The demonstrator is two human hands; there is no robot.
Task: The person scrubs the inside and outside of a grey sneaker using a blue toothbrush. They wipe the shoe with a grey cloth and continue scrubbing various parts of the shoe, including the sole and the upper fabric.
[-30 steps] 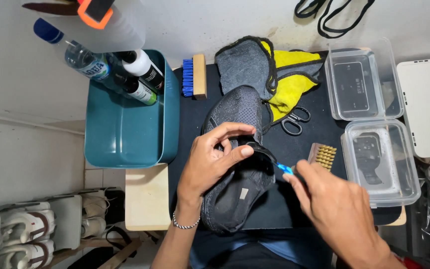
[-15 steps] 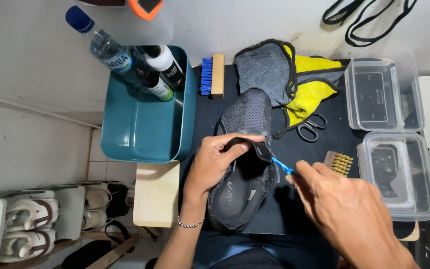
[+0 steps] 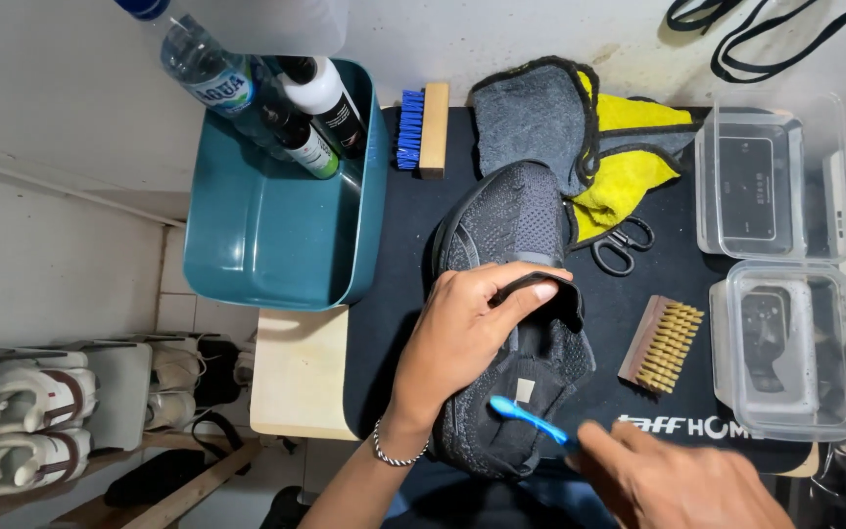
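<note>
From the head view, your left hand point(image 3: 467, 328) is curled over the black shoe point(image 3: 516, 323), thumb and fingers pinching the tongue and collar edge and pulling it back, so that hand is clamped on the shoe. Your right hand point(image 3: 682, 480) sits at the lower edge of the frame, blurred, its fingers closed on the handle of a blue toothbrush point(image 3: 526, 419); the brush head lies against the shoe's inner lining near the heel.

The shoe is a dark knit runner, laceless, lying toe away from you on the black mat point(image 3: 403, 294), with its opening towards you. A small pale tag shows inside it.

Left of the mat, a teal tub point(image 3: 266, 235) holds a water bottle point(image 3: 203, 69) and two spray bottles point(image 3: 320, 113), all leaning towards its far corner. At the far edge of the mat lies a blue-bristled brush point(image 3: 421, 127), and beside it a grey cloth point(image 3: 531, 122) over a yellow cloth point(image 3: 629, 167), both touching the shoe's toe. Scissors point(image 3: 621, 245) lie just right of the shoe, and a tan-bristled brush point(image 3: 663, 343) near them. Two clear boxes point(image 3: 771, 186) stand at the right edge, well apart from your hands. Pale shoes point(image 3: 41, 411) sit on a low rack to your left.
</note>
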